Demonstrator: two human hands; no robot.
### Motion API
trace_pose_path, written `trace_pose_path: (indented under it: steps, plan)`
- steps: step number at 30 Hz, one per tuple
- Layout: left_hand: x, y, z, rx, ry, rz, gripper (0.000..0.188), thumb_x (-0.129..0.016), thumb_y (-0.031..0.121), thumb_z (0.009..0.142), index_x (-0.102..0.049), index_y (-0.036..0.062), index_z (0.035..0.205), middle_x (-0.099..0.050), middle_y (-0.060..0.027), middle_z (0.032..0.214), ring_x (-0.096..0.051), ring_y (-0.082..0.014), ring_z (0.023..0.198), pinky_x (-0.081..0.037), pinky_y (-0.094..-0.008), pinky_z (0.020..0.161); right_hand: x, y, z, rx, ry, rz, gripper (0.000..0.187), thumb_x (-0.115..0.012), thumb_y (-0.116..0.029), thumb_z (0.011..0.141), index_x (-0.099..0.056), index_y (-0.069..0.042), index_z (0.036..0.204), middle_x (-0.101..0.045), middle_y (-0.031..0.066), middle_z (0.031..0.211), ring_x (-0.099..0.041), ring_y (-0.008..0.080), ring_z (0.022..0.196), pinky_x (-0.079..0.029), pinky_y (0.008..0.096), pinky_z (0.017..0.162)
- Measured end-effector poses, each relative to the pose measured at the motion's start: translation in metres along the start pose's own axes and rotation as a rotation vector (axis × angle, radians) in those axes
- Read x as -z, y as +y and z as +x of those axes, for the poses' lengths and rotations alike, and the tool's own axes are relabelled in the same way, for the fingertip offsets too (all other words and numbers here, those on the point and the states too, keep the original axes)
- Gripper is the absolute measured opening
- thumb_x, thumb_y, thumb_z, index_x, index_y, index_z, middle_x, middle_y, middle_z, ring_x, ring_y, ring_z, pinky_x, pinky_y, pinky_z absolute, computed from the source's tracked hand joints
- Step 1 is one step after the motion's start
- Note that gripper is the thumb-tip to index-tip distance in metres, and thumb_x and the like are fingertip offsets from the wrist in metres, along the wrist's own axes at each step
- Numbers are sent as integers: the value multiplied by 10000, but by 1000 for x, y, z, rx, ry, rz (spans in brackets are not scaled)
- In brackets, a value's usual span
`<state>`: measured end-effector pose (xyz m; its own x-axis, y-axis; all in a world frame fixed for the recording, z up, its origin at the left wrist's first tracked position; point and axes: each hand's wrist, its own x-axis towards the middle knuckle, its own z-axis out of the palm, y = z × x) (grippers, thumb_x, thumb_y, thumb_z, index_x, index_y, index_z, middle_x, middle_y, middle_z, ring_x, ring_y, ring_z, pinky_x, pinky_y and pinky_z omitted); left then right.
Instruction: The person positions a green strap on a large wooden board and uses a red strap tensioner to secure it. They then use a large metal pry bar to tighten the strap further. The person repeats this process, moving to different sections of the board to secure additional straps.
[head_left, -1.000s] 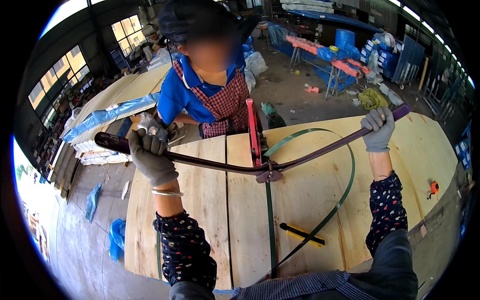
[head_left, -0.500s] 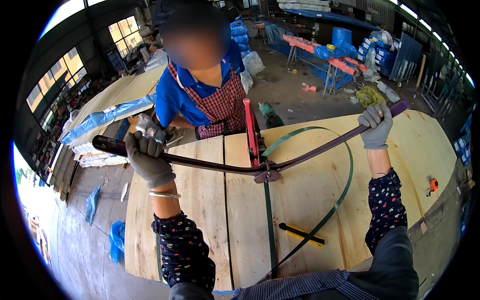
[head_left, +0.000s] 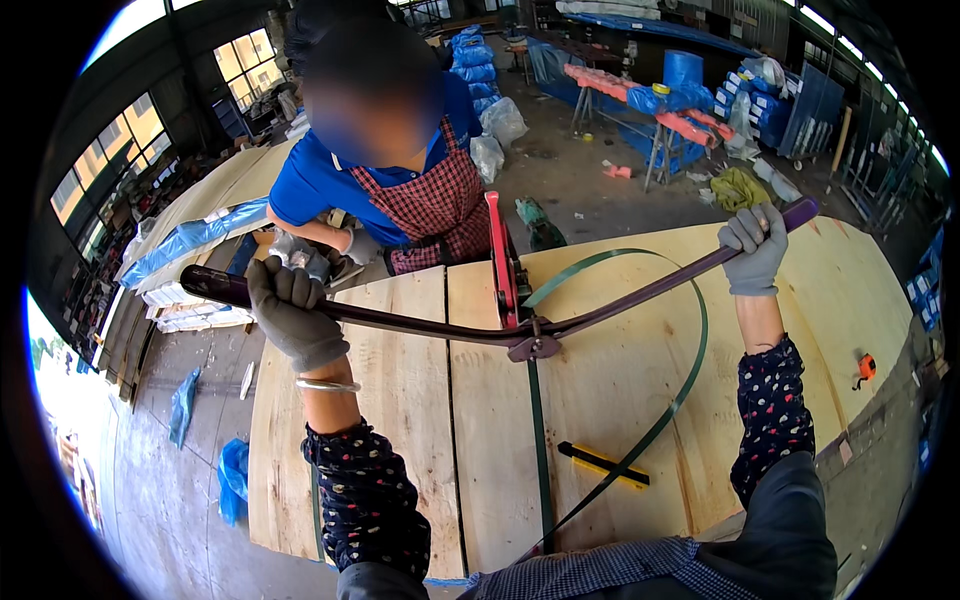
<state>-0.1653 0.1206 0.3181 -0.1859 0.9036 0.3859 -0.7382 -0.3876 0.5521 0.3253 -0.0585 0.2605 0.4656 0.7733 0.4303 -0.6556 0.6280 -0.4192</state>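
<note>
In grey gloves, my left hand [head_left: 297, 315] and my right hand [head_left: 754, 250] grip the two widely spread handles of a long dark-purple strapping sealer [head_left: 630, 297]. Its jaw [head_left: 535, 346] sits on the green strap [head_left: 540, 450] that runs over the stack of wooden boards [head_left: 400, 420]. Directly behind the jaw stands a red strapping tensioner [head_left: 503, 260] with its lever up. From there the strap's loose tail [head_left: 690, 390] loops out to the right and back toward me. The jaw hides whatever lies inside it.
A co-worker in a checked apron [head_left: 440, 195] stands across the stack. On the boards lie a yellow-and-black utility knife [head_left: 603, 465] and an orange tape measure [head_left: 865, 370]. Blue plastic film [head_left: 233, 480] is on the floor at left; more boards [head_left: 215, 200] are stacked beyond.
The co-worker has shifted left and leans lower, with a gloved hand now showing beside the apron. My hands and the sealer have hardly moved.
</note>
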Motion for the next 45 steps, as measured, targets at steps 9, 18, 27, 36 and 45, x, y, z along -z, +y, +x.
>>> trace_pose_path:
  steps: [9,18,27,36,45]
  plan:
    - [-8,0,-1,18,49,14,285,-437,270,984,-454,125,739,-192,73,499,-158,-30,398,-166,-194,361,0,0,0,0,8,-5,336,-485,-223,922,-399,-168,603,-275,-82,484,-210,45,397,-225,232,430]
    - [-2,0,1,10,41,15,261,-463,265,968,-518,90,782,-203,81,488,-155,-33,396,-149,-201,373,-5,1,-1,13,75,-20,342,-476,-229,925,-402,-170,596,-280,-85,480,-210,49,392,-232,233,426]
    - [0,1,-2,-22,111,68,272,-467,273,967,-509,95,765,-208,82,485,-163,-31,398,-152,-197,373,-1,4,6,-43,-28,3,342,-457,-227,926,-400,-173,593,-285,-90,480,-214,43,392,-244,225,425]
    - [1,-1,8,-2,73,63,286,-435,260,985,-488,104,751,-212,80,495,-184,-22,401,-171,-187,369,-14,9,11,5,3,-66,328,-442,-226,938,-401,-171,617,-273,-90,494,-207,38,396,-236,209,433]
    - [-41,-20,30,34,-42,100,264,-445,228,983,-505,51,796,-212,68,512,-188,-26,415,-172,-182,371,-98,40,37,26,-7,-291,331,-452,-211,937,-386,-177,615,-267,-95,495,-204,33,403,-217,217,427]
